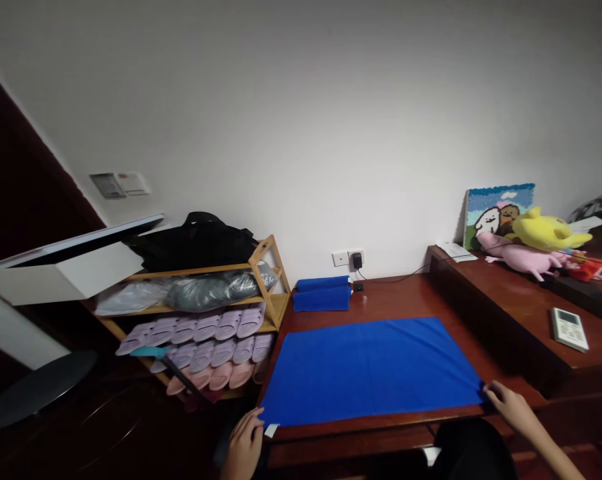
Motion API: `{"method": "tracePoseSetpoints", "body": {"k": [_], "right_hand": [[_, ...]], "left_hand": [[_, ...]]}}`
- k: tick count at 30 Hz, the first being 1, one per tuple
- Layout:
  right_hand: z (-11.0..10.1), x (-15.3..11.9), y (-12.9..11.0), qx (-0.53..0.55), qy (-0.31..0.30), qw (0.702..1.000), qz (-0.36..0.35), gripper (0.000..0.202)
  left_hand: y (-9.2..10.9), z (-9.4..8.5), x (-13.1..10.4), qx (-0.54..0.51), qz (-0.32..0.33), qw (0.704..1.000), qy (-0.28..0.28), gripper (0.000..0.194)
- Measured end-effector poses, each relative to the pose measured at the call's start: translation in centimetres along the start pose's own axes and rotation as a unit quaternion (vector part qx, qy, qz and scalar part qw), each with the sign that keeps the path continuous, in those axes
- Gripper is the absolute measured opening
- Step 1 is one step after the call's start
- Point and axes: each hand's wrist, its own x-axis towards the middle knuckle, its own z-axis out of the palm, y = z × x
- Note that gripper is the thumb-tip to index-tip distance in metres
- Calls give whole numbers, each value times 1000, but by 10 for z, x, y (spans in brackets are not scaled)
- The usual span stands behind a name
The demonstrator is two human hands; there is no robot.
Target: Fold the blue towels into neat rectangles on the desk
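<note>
A blue towel lies spread out nearly flat on the reddish-brown wooden desk, with a small white tag at its near left corner. My left hand is at that corner, fingers closed on the edge beside the tag. At the near right corner, my right hand pinches the cloth between thumb and fingers. Slight wrinkles run towards the right side. Farther back, near the wall, two folded blue towels rest one behind the other.
A wooden shoe rack with several slippers and a black bag stands left. On the raised right surface are plush toys, a picture and a white remote. A black charger is plugged into the wall.
</note>
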Motion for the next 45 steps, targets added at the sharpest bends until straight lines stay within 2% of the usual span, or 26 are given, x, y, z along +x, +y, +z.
{"method": "tracePoseSetpoints", "body": {"k": [5,8,11,13,17,19,21,23,25,27,30,34,36,37,39,41,43,45], "right_hand": [[2,-5,21,-25,-17,998,-60,36],[6,-4,25,-82,43,991,-99,38],[19,4,5,-134,105,976,-137,48],[35,13,-21,-139,102,971,-163,53],[76,34,-68,-149,63,967,-199,58],[93,41,-73,-171,40,965,-193,60],[103,45,-67,-190,21,965,-177,63],[105,49,-59,-201,10,966,-161,63],[103,55,-62,-204,11,967,-155,63],[104,64,-83,-197,20,966,-164,62],[123,84,-151,-176,12,964,-201,61],[176,106,-256,-152,-87,950,-258,64],[201,113,-290,-147,-128,944,-265,67],[211,115,-300,-146,-140,943,-262,68],[221,121,-303,-145,-151,945,-251,70],[218,127,-287,-150,-143,950,-235,71],[202,137,-257,-170,-126,955,-208,71],[175,150,-216,-200,-106,960,-166,70]], "left_hand": [[3,-3,-7,10,-26,1000,6,29],[7,1,-4,33,-23,999,23,24],[13,9,14,45,6,999,28,23],[22,18,36,46,24,999,-1,26],[40,44,81,80,33,991,-105,38],[42,57,92,116,28,981,-156,47],[38,68,91,151,11,970,-191,55],[29,76,84,176,-1,963,-203,58],[20,81,80,190,3,962,-196,58],[16,87,88,195,14,965,-173,55],[20,100,119,186,24,970,-153,53],[25,123,162,175,16,964,-201,54],[20,132,172,172,10,960,-219,57],[16,135,173,168,13,960,-223,57],[7,139,173,161,21,961,-224,59],[1,141,172,156,24,962,-223,62],[-1,141,172,155,23,962,-224,66],[1,141,173,156,21,962,-225,69]]}}
